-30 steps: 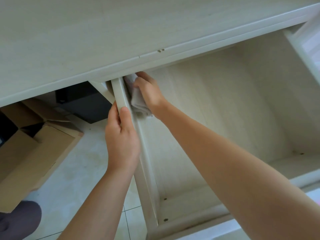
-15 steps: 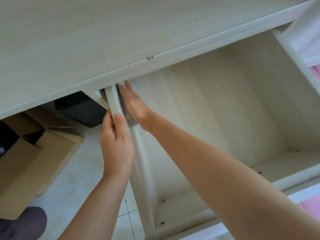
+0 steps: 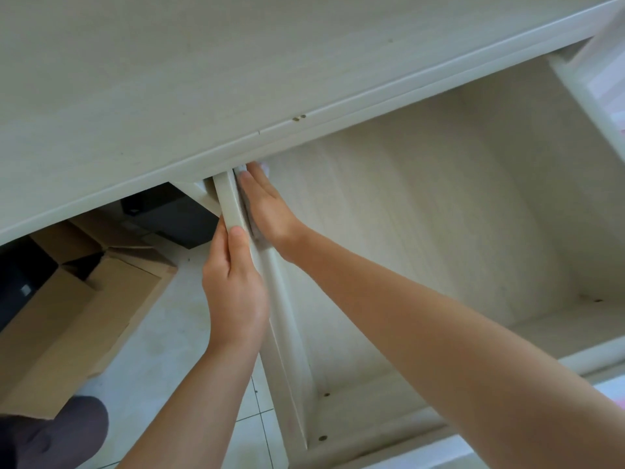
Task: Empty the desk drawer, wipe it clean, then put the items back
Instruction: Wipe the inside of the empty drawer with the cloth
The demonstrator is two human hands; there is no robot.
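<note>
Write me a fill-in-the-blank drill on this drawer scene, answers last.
The right hand presses a ____ flat against the drawer's inner wall. The left hand grips the top of its ____ side wall. Inside, the drawer is ____. On the floor sits a brown ____ box.
Missing: cloth; left; empty; cardboard.

Cloth (image 3: 256, 234): mostly hidden under the right hand (image 3: 267, 208), which lies flat against the drawer (image 3: 280, 350) left wall. Only grey slivers show at the fingertips and the heel of the palm.
Left hand (image 3: 235, 292): outer fingers hidden behind that wall.
Drawer rear runs under the tabletop (image 3: 203, 79), out of sight. The front is cut by the lower edge, and the right forearm covers part of the floor.
Box (image 3: 67, 319): cut by the left edge.
Black item (image 3: 169, 214) under the tabletop: part hidden, kind unclear.
Dark shape (image 3: 57, 431), lower left corner: cut off, cannot identify.
</note>
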